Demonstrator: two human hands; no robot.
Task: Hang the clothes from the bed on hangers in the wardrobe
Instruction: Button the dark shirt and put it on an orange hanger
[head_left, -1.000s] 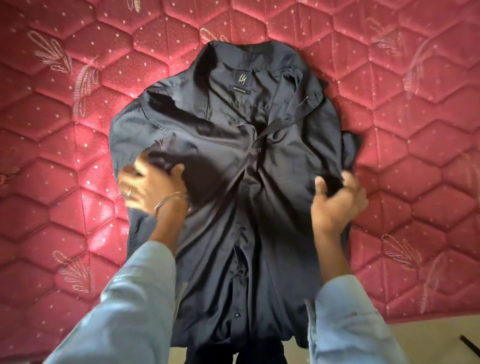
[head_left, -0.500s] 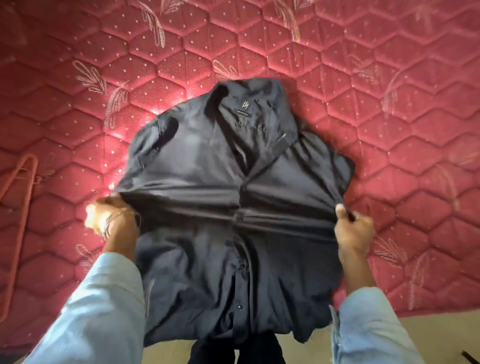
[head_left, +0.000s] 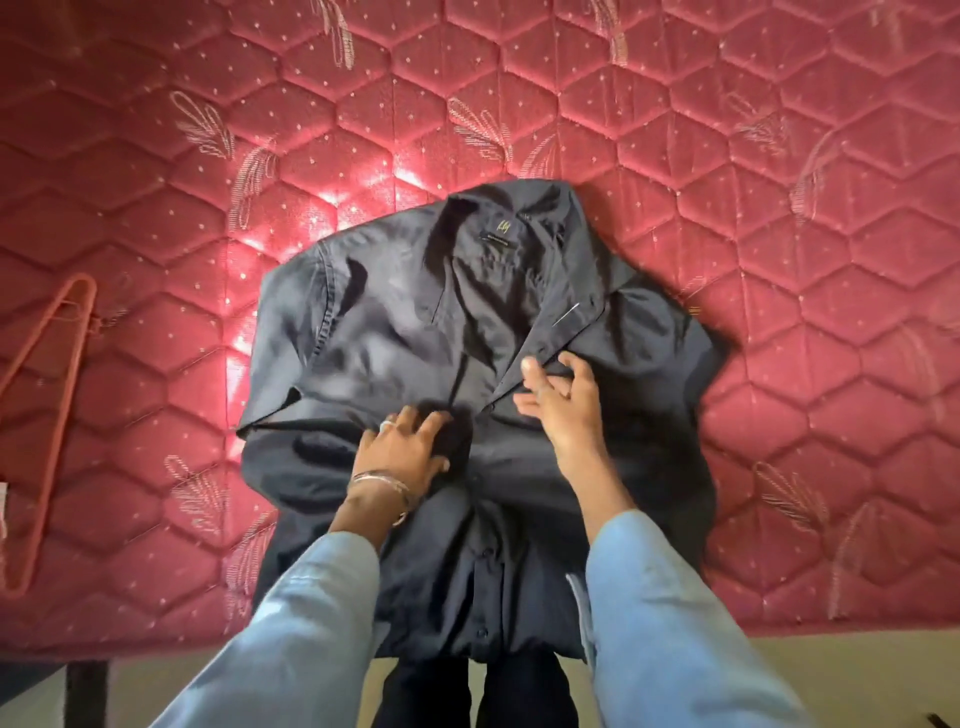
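Shirt (head_left: 415, 322) flat on mattress (head_left: 779, 208); hem overhangs edge. Left hand (head_left: 402, 449) spread on it; right hand (head_left: 563, 392) blurred, grip unclear.

A pale floor (head_left: 831, 670) runs along the near edge of the red quilted mattress (head_left: 675, 130). Below the mattress's near left corner stands a dark post (head_left: 85, 693). On the floor, far right, a small dark object (head_left: 943, 722) barely shows.

The shirt (head_left: 405, 332) collar label (head_left: 500, 234) bears a gold mark, too small to read.
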